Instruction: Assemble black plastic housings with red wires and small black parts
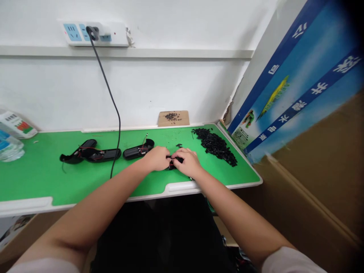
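Both hands meet over the green table (85, 185), near its front edge. My left hand (159, 158) is closed on a small black casing (172, 165) with a bit of red wire showing. From the other side, my right hand (187, 162) grips the same casing, fingers bent over its top. Most of the piece is hidden under the fingers. Just left of my left hand lies an opened black casing (136, 151) with wires. Farther left, more opened black casings (104, 155) lie together, red wires across them. A few small black bits (179, 145) lie behind my hands.
A heap of small black parts (214, 146) is at the right. Cardboard holding tiny dark pieces (173, 118) stands at the wall. A black cord (106, 81) hangs from the power strip (96, 33) across the table. Bottles (11, 146) stand left; a large printed box (298, 94) borders the right.
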A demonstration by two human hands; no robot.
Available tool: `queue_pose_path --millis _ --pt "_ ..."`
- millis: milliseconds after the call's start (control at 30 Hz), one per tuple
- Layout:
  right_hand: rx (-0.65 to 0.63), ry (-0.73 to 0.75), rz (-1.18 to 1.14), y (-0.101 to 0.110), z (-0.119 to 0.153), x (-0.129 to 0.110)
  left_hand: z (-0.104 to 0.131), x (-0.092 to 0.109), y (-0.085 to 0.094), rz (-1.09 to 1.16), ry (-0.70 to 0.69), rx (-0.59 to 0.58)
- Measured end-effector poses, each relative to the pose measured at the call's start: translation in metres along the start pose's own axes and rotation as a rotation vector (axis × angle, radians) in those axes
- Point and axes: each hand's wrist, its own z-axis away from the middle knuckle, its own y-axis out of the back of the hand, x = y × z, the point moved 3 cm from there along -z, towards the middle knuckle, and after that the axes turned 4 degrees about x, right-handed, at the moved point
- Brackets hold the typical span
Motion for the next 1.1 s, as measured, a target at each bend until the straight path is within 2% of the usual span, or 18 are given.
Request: queue_pose_path --millis 167,333,467,800,1100 --pt "0.017 0.006 0.041 0.002 0.001 -0.005 0.001 -0.002 -0.001 0.005 -0.026 -0.001" --pt "0.1 0.121 0.074 0.002 0.006 -0.008 0.002 -0.002 -0.001 0.011 -0.061 0.006" --pt "0.117 0.189 0.05 -0.001 0.009 -0.005 0.004 -0.001 0.001 0.036 -0.049 -0.006" --pt "0.128 0.138 -0.036 -0.007 0.008 0.006 0.002 -0.003 0.001 0.077 -0.087 -0.059" --pt "0.105 0.113 -0.1 -0.008 0.004 0.011 -0.003 0.002 0.0 -0.006 -0.038 -0.099"
